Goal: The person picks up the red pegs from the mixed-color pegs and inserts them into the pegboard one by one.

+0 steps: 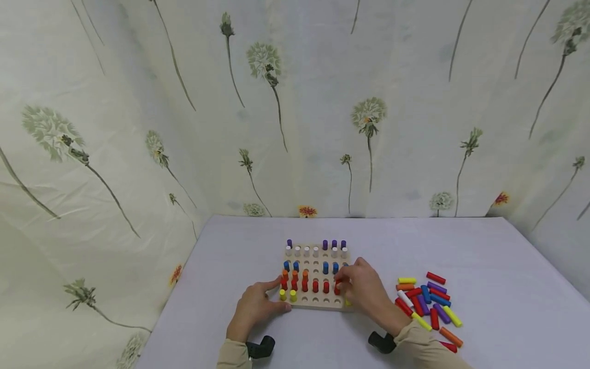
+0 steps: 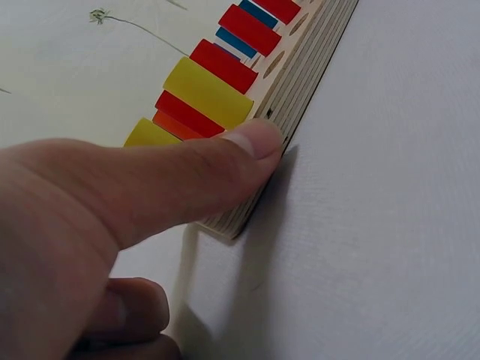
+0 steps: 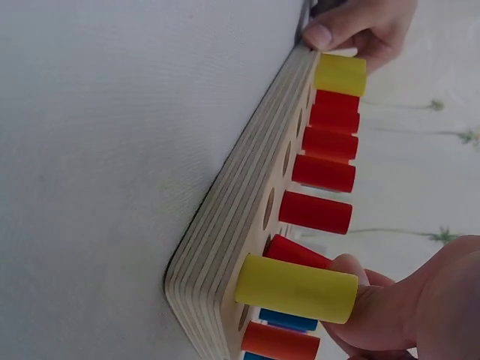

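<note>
You are well into filling the wooden pegboard [image 1: 318,302] at mid-worktop: your left hand [image 1: 254,306] braces its near-left corner with thumb and finger outstretched, your right hand [image 1: 364,290] pinches a yellow peg [image 3: 298,289] into its near-right hole (several holes still gape), and loose pegs [image 1: 426,302] wait right of it.

One pegboard [image 1: 318,302]. On it: purple pegs [image 1: 325,244] ×4 in the far row, white pegs [image 1: 306,251] ×6 just nearer, yellow pegs [image 1: 282,294] ×2 at its near-left corner. Two hands [image 1: 253,307] at its near edge.
</note>
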`<state>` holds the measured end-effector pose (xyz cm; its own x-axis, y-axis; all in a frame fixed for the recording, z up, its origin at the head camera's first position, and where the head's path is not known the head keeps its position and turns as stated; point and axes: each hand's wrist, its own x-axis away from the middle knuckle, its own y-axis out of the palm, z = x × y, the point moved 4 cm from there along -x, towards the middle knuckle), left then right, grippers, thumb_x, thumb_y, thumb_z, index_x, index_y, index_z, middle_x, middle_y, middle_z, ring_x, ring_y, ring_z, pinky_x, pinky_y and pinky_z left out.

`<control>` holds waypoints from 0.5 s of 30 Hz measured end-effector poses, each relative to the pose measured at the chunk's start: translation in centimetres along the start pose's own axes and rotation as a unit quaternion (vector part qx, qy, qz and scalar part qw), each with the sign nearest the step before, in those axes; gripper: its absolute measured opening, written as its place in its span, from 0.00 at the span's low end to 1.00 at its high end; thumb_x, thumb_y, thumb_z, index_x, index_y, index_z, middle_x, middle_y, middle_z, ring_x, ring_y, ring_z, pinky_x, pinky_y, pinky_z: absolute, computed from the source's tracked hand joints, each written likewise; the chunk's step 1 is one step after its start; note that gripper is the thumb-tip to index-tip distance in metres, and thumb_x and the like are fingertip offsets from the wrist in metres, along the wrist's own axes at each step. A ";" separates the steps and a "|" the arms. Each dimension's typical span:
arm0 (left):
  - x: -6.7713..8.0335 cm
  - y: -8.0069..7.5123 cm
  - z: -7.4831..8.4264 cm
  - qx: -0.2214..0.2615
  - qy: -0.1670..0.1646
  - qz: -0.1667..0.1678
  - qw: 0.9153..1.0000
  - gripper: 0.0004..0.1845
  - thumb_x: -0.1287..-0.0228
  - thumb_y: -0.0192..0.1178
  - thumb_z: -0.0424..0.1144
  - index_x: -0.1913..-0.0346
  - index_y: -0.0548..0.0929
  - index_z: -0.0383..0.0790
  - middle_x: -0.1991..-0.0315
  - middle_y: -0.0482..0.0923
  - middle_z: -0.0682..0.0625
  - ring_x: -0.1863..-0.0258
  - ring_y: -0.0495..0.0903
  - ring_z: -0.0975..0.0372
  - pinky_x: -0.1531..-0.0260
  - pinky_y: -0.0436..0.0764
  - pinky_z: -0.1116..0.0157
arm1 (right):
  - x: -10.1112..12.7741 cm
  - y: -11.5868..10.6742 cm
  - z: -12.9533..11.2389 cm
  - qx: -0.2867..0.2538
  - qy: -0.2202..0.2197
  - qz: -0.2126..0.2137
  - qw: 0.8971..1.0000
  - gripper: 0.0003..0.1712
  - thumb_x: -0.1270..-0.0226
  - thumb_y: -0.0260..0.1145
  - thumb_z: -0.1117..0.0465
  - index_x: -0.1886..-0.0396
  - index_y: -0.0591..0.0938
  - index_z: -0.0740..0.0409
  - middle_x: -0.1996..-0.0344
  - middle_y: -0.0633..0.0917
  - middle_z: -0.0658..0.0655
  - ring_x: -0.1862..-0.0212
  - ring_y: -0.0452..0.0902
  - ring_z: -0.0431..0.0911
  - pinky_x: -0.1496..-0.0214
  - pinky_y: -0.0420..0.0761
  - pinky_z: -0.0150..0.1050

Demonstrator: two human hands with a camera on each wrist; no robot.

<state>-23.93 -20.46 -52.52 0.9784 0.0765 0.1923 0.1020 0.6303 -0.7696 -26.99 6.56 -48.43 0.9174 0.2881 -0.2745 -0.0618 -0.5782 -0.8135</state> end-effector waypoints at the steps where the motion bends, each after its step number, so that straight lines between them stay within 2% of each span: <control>1: 0.0 0.0 0.0 0.001 -0.001 0.001 1.000 0.42 0.49 0.83 0.54 0.28 0.82 0.58 0.37 0.84 0.38 0.59 0.77 0.54 0.59 0.82 0.53 | 0.0 0.0 -0.1 0.006 -0.005 0.005 1.000 0.08 0.44 0.81 0.69 0.68 0.94 0.53 0.76 0.78 0.45 0.66 0.67 0.41 0.67 0.73 0.32; 6: 0.0 0.1 0.0 0.005 0.000 0.001 1.000 0.42 0.50 0.84 0.54 0.29 0.82 0.58 0.36 0.83 0.38 0.59 0.77 0.54 0.58 0.82 0.52 | 0.1 0.4 -0.5 0.047 -0.044 0.041 0.997 0.08 0.49 0.84 0.68 0.71 0.93 0.53 0.78 0.78 0.45 0.68 0.65 0.41 0.67 0.71 0.32; 11: 0.0 -0.1 0.0 0.001 0.021 0.004 1.000 0.41 0.50 0.84 0.54 0.29 0.82 0.57 0.35 0.83 0.37 0.58 0.80 0.55 0.57 0.83 0.49 | 0.2 0.5 -1.3 0.078 -0.083 0.073 0.991 0.09 0.54 0.84 0.70 0.77 0.91 0.54 0.81 0.83 0.47 0.70 0.63 0.41 0.69 0.67 0.34; 15: 0.0 0.0 -0.2 -0.001 0.020 0.002 1.000 0.41 0.49 0.84 0.54 0.29 0.82 0.57 0.34 0.83 0.37 0.59 0.79 0.55 0.56 0.83 0.49 | 0.2 0.7 -1.7 0.098 -0.088 0.075 0.988 0.09 0.56 0.83 0.69 0.80 0.90 0.54 0.81 0.86 0.47 0.71 0.63 0.42 0.69 0.65 0.35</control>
<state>-23.89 -20.56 -52.64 0.9851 0.0480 0.1652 0.0987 0.6291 -0.7710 -26.15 4.96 -48.19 0.8108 0.3486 -0.4701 -0.2827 -0.4700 -0.8362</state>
